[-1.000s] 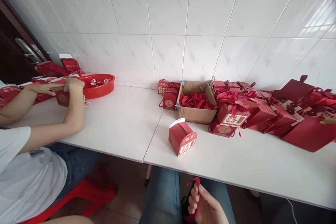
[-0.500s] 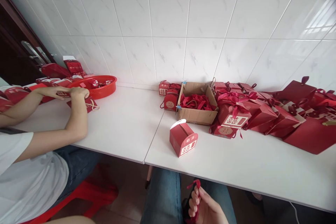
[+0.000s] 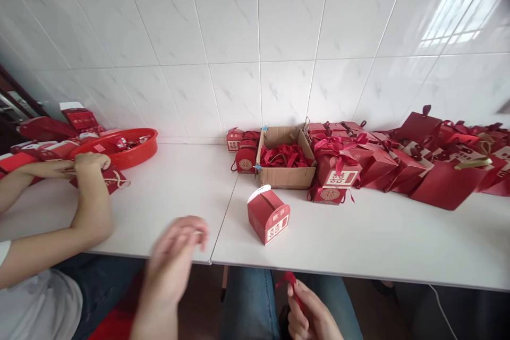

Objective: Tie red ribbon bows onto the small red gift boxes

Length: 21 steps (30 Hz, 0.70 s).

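My right hand is closed on a dark red ribbon, held over my lap below the table edge. One end of the ribbon sticks out above the fingertips. My left hand is raised at the table's front edge, smeared by motion, so its fingers are unclear. To its right a red gift box stands on the white table, with a white-edged curved flap at its top and pale printed characters on its end. Neither hand touches this box.
An open cardboard box holds red ribbons. Red boxes and bags crowd the table's right side. Two small red boxes stand left of the cardboard. At far left, a co-worker's arms reach beside a red basin.
My left hand has come into view at the front edge. My right hand still grips the ribbon. The view has turned to the right, and the gift box has stayed on the table.
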Each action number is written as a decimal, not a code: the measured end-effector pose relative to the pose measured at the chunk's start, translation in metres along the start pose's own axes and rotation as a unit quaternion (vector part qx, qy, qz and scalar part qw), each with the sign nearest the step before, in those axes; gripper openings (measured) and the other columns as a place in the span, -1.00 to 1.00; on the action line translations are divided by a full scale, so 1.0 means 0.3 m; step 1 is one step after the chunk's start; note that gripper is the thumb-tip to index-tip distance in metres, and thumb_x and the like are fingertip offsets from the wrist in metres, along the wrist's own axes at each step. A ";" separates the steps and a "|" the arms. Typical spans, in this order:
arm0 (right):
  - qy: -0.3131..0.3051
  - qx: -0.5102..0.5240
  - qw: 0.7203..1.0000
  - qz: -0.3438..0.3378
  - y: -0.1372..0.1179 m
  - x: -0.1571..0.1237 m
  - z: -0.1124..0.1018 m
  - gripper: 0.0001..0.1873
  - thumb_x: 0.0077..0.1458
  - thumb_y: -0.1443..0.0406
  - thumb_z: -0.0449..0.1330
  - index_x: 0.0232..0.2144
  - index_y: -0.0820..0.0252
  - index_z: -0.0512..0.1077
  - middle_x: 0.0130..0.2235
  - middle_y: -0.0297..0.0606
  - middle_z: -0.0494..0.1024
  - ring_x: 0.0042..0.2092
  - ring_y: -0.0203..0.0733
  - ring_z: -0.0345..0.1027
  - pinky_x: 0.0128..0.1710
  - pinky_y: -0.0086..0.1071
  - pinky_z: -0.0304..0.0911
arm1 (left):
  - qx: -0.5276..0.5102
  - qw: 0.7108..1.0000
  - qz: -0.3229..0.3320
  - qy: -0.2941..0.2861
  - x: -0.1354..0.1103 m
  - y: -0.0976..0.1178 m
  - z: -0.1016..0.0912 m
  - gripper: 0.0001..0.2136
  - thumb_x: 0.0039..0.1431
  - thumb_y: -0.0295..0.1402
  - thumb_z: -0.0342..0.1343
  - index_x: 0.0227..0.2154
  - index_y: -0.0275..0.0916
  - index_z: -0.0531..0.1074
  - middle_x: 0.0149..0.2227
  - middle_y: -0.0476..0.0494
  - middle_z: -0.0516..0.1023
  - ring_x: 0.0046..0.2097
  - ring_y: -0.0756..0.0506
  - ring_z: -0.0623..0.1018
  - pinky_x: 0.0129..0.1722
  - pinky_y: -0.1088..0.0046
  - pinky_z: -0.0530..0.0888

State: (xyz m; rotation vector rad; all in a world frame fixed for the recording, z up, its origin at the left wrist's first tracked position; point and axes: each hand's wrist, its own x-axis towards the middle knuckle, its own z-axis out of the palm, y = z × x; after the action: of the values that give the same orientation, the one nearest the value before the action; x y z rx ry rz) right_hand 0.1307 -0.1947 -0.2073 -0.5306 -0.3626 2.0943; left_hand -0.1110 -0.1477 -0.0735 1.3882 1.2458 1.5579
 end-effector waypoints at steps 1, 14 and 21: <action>0.014 -0.032 0.999 -0.033 -0.005 -0.002 0.004 -0.66 -0.03 0.03 0.25 -0.45 0.20 0.39 -0.78 -0.58 0.07 -0.73 -0.52 -0.30 -0.72 -0.55 -0.29 | 0.011 0.998 -0.028 -0.049 -0.036 -0.029 0.056 -0.74 0.17 -0.17 0.06 -0.34 -0.30 0.45 -0.36 -0.09 0.46 -0.39 -0.01 0.43 -0.37 0.46 0.41; -0.012 -0.310 0.950 -0.030 -0.076 -0.070 0.072 -0.65 0.10 0.12 0.15 -0.50 0.31 0.51 -0.55 -0.25 0.47 -0.47 -0.30 0.32 -0.38 -0.43 0.16 | -0.103 0.921 -0.287 -0.243 -0.245 -0.207 0.354 -0.56 0.10 -0.01 0.04 -0.20 -0.31 0.51 -0.37 -0.17 0.55 -0.40 -0.07 0.52 -0.21 0.35 0.43; -0.007 -0.432 0.902 0.003 -0.049 -0.074 0.055 -0.62 0.08 0.07 0.14 -0.45 0.26 0.57 -0.42 -0.20 0.53 -0.31 -0.18 0.35 -0.21 -0.33 0.18 | -0.131 0.942 -0.293 -0.099 -0.200 -0.201 0.291 -0.68 0.01 -0.14 0.20 -0.27 -0.28 0.56 -0.36 -0.17 0.58 -0.37 -0.04 0.49 -0.33 0.48 0.42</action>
State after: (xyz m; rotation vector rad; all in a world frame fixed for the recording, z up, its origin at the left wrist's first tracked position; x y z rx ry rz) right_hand 0.1438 -0.2063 -0.1812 -1.0177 -1.3223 1.8599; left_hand -0.0203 -0.1679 -0.1524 0.8678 1.1405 1.0893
